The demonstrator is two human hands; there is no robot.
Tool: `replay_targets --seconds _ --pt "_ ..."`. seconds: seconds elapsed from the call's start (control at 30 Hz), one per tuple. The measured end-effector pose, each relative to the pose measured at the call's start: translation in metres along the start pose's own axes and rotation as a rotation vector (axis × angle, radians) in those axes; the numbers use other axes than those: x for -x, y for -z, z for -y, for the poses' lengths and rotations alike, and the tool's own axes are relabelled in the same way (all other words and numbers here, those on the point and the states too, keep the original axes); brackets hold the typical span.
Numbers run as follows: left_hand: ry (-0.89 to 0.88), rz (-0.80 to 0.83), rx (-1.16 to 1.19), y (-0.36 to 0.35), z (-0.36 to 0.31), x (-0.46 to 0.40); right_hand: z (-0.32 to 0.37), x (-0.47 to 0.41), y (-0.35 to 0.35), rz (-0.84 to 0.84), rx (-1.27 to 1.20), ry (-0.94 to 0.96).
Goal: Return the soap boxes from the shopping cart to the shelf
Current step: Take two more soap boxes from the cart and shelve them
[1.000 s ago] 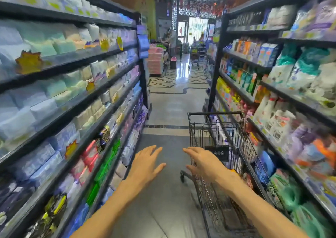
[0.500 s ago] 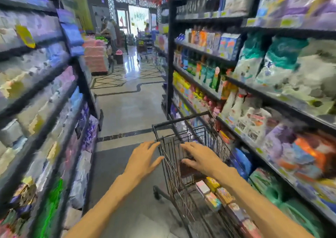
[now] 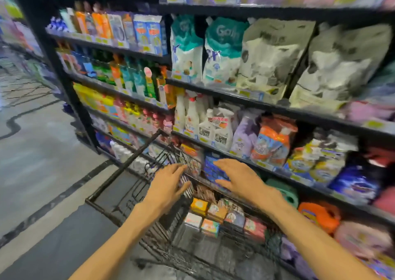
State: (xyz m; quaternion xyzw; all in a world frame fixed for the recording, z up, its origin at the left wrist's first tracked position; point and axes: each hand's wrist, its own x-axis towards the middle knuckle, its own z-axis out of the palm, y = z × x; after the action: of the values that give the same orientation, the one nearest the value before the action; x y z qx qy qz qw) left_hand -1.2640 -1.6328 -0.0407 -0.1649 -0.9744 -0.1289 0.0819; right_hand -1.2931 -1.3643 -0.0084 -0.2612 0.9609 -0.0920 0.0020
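— From the head view, where do your hands stand?

— Your left hand (image 3: pixel 168 183) and right hand (image 3: pixel 239 179) hover over the shopping cart (image 3: pixel 119 185), fingers spread; neither grip holds anything.

— And the soap boxes (image 3: pixel 222 220)?

— They lie in two rows on the cart's floor, below your wrists, beside the shelf (image 3: pixel 277 110).

— How should you take one?

— Reach down past the wire rim, pinch one box by its long sides, lift it straight up. Blur hides the shelf gap, so find the matching spot before you carry.
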Motion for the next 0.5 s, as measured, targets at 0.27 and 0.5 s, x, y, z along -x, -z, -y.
replay_targets --seconds 0.27,0.5 --pt "-0.111 0.173 0.077 -0.077 0.007 -0.086 -0.062 -0.009 -0.038 0.020 -0.096 -0.266" --pt "0.028 0.495 0.154 -0.183 0.043 -0.094 -0.087 -0.005 -0.117 0.174 -0.232 -0.468"
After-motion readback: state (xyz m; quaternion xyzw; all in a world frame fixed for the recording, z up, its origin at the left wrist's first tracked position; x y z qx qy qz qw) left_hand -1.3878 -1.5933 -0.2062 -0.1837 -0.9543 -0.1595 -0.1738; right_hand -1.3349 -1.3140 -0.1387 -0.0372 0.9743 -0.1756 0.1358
